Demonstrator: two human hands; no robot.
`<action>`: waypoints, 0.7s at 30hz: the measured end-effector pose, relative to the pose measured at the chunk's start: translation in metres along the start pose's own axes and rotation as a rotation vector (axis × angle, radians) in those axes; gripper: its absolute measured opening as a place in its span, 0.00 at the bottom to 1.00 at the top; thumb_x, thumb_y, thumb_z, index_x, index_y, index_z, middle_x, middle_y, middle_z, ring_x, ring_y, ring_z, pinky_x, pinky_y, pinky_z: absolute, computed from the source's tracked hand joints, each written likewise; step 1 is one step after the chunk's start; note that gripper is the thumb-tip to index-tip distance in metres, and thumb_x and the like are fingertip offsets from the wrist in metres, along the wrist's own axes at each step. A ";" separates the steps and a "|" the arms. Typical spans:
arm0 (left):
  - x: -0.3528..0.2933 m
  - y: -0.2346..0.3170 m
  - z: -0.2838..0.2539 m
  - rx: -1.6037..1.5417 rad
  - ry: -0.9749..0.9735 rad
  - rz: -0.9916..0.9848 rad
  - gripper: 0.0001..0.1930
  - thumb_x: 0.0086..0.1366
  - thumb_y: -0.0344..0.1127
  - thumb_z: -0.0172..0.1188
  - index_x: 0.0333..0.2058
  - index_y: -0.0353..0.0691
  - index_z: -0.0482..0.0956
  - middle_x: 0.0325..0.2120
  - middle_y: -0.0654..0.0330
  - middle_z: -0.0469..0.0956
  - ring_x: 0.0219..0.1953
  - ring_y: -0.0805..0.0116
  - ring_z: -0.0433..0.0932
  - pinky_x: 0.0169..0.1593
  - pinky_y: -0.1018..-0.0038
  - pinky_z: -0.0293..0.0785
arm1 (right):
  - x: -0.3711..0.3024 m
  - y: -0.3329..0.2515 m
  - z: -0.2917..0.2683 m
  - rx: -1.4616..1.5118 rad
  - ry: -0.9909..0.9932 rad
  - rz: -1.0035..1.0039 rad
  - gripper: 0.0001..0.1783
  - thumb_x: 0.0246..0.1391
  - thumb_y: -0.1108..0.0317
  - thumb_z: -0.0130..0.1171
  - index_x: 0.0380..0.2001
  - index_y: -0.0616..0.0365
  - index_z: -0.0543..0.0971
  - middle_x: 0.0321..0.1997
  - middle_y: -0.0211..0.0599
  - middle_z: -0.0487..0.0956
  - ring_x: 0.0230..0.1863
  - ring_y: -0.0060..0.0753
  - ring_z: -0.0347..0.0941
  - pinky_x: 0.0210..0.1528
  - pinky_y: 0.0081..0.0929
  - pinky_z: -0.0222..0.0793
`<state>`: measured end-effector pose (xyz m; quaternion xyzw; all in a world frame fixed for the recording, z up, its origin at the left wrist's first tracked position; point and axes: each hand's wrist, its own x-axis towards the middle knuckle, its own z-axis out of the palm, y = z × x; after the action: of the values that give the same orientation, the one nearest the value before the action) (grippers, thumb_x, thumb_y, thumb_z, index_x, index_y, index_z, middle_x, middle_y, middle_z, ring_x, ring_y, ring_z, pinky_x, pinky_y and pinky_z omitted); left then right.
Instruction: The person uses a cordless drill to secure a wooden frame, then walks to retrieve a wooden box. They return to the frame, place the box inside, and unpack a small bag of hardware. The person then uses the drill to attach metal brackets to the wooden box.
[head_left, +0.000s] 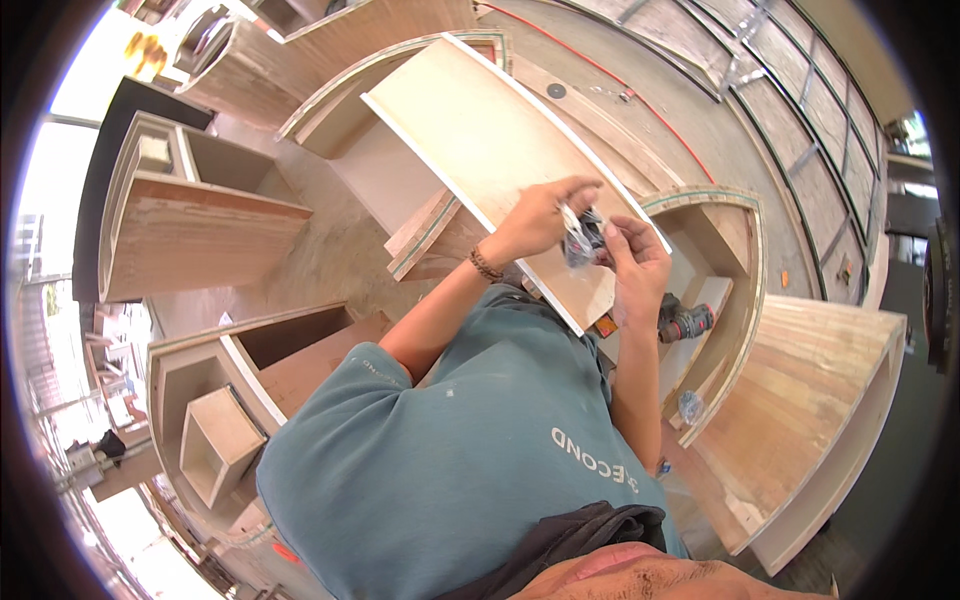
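Observation:
A small clear plastic bag with dark pieces inside (580, 246) is between my hands, above a pale wooden panel with white edges (465, 120). My left hand (545, 213), with a beaded bracelet at the wrist, pinches the bag's upper left part; its index finger reaches out over the top. On the bag's right side my right hand (640, 265) closes thumb and fingers on it. What the pieces are, I cannot make out. The panel lies across an unfinished wooden cabinet, directly in front of my body.
A cordless drill (686, 320) lies in the curved cabinet frame (745, 250) at my right, near a crumpled plastic bag (690, 405). Other unfinished cabinets stand at the left (200, 235) and lower right (800, 400). A red hose (640, 105) crosses the floor beside black metal frames (800, 130).

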<state>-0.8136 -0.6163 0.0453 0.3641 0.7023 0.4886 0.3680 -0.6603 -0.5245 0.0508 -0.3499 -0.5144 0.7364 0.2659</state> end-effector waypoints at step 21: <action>-0.011 -0.026 0.002 0.537 0.169 0.315 0.11 0.55 0.26 0.59 0.39 0.35 0.83 0.34 0.51 0.83 0.39 0.51 0.81 0.42 0.60 0.77 | -0.005 -0.005 0.012 -0.976 -0.135 -0.723 0.08 0.55 0.71 0.64 0.39 0.58 0.83 0.37 0.39 0.78 0.42 0.43 0.73 0.50 0.41 0.68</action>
<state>-0.8103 -0.6316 0.0214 0.5107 0.7692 0.3652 0.1191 -0.6666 -0.5336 0.0592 -0.1870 -0.8944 0.2994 0.2748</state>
